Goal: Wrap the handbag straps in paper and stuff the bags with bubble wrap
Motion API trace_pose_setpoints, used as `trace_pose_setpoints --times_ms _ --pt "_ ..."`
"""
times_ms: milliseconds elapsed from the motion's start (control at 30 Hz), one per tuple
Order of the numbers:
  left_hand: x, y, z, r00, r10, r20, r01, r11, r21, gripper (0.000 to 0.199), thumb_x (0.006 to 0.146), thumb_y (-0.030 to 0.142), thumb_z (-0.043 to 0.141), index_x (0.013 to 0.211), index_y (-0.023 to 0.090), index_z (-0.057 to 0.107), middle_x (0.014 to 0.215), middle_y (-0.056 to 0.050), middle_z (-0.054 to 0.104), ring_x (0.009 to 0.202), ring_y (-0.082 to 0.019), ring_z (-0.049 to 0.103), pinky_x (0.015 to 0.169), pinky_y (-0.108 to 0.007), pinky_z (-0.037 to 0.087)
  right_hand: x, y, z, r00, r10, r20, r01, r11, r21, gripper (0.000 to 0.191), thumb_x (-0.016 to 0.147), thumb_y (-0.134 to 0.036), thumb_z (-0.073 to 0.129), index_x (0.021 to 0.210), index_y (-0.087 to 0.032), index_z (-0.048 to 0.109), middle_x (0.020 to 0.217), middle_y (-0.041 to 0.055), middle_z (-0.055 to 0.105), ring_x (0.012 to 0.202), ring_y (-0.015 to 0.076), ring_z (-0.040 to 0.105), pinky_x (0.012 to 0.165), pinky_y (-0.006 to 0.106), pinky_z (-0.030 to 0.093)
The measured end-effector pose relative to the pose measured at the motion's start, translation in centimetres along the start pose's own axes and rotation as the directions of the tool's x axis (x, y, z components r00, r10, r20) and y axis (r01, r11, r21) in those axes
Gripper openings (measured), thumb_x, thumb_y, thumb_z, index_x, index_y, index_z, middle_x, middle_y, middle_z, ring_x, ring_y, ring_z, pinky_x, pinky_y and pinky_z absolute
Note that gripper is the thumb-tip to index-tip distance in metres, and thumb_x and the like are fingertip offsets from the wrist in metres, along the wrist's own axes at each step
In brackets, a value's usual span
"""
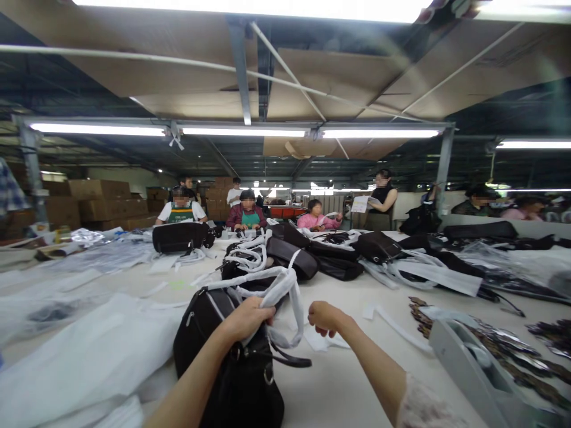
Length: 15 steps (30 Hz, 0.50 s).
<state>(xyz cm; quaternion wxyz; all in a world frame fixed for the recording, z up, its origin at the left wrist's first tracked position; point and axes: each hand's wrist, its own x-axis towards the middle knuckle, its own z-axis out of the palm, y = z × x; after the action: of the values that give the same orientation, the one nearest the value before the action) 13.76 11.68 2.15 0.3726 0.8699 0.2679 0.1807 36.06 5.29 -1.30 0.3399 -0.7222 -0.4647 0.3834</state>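
Bag (256, 395): black, toward the near edge of the desk (321, 395), about midway between its left and right edges. I cannot tell whether the base sits fully flat.

Left fingers (266, 314): clamped on the strap (279, 285), white-wrapped, above the bag. Right fingers (319, 324): curled in, just right of the strap's loop, apart from it as far as I see. Cannot tell whether the tips meet or pinch anything thin.

Risks, my judgement:
1. Slip. The wrap looks smooth; a light left grip could let the loop spring open and drop over the bag's side.
2. Snag. A dark tab (292, 359) juts right, under the loop, with a ring (268, 375) below it. A sideways pull could hook either one.
3. Tear. The wrap seems thin; a hard tug at one spot could split it or bare the strap.
4. Tip. My visible hold is one-sided and high, so pulling right could topple the bag.
5. Tangle. The pile (341, 264) toward the far edge has loose straps too; pushing the bag back could cross them.
6. Knock. The dispenser (464, 368), near the right corner, could catch my right forearm on a wide swing.
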Motion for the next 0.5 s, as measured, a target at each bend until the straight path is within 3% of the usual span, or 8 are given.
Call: trace_pose_setpoints --times_ms 67,167,233,300,400,500 --pt "-0.1 -0.9 0.0 0.996 -0.013 -0.085 0.004 0.995 -0.103 0.036 0.092 0.04 0.056 0.062 0.018 0.056 0.064 0.002 0.061 0.067 -0.015 0.06 0.074 -0.032 0.047 -2.0 0.6 -0.4 1.0 -0.013 -0.022 0.013 1.0 0.026 0.028 0.101 -0.037 0.047 0.094 -0.013 0.06 0.082 0.0032 0.066 0.067 0.0123 0.065 0.061 0.026 0.054" --pt "0.0 -2.0 0.6 0.981 -0.071 -0.18 0.027 0.971 -0.237 0.04 0.094 0.048 0.049 0.065 0.02 0.051 0.059 0.002 0.06 0.059 -0.014 0.06 0.066 -0.03 0.048 -6.2 1.2 0.8 0.995 -0.089 0.034 0.081 0.979 0.189 0.048 0.101 -0.054 0.03 0.107 -0.015 0.056 0.089 0.0072 0.067 0.074 0.0167 0.07 0.063 0.029 0.057" --pt "0.2 -2.4 1.1 0.967 -0.111 -0.229 0.04 0.955 -0.294 0.041 0.094 0.051 0.037 0.068 0.021 0.047 0.055 0.003 0.057 0.051 -0.015 0.057 0.058 -0.029 0.047 -9.0 1.3 2.3 0.982 -0.168 0.088 0.13 0.935 0.33 0.061 0.092 -0.07 0.035 0.118 -0.017 0.052 0.095 0.0086 0.066 0.08 0.0216 0.072 0.061 0.032 0.059" --pt "0.3 -2.6 1.6 0.959 -0.124 -0.254 0.04 0.95 -0.311 0.042 0.092 0.052 0.025 0.071 0.023 0.046 0.055 0.002 0.057 0.05 -0.016 0.056 0.057 -0.03 0.046 -11.1 1.3 4.0 0.961 -0.258 0.099 0.198 0.894 0.402 0.069 0.081 -0.074 0.052 0.124 -0.02 0.05 0.1 0.0085 0.064 0.086 0.0251 0.071 0.058 0.031 0.058" --pt "0.3 -2.3 2.0 0.974 -0.076 -0.214 0.018 0.966 -0.257 0.04 0.087 0.051 0.031 0.07 0.021 0.051 0.068 -0.002 0.063 0.067 -0.019 0.061 0.069 -0.031 0.047 -12.1 1.6 6.1 0.943 -0.329 0.049 0.288 0.881 0.376 0.065 0.069 -0.059 0.076 0.12 -0.023 0.056 0.106 0.0076 0.063 0.085 0.0222 0.068 0.058 0.026 0.055" --pt "0.2 -1.6 1.9 0.999 -0.037 -0.022 0.033 0.989 -0.145 0.024 0.067 0.042 0.066 0.066 0.019 0.06 0.067 0.002 0.062 0.07 -0.02 0.057 0.069 -0.029 0.043 -11.2 2.8 7.3 0.91 -0.415 0.021 0.388 0.867 0.314 0.053 0.065 -0.059 0.078 0.097 -0.019 0.065 0.103 0.0079 0.064 0.082 0.0205 0.064 0.059 0.025 0.053"
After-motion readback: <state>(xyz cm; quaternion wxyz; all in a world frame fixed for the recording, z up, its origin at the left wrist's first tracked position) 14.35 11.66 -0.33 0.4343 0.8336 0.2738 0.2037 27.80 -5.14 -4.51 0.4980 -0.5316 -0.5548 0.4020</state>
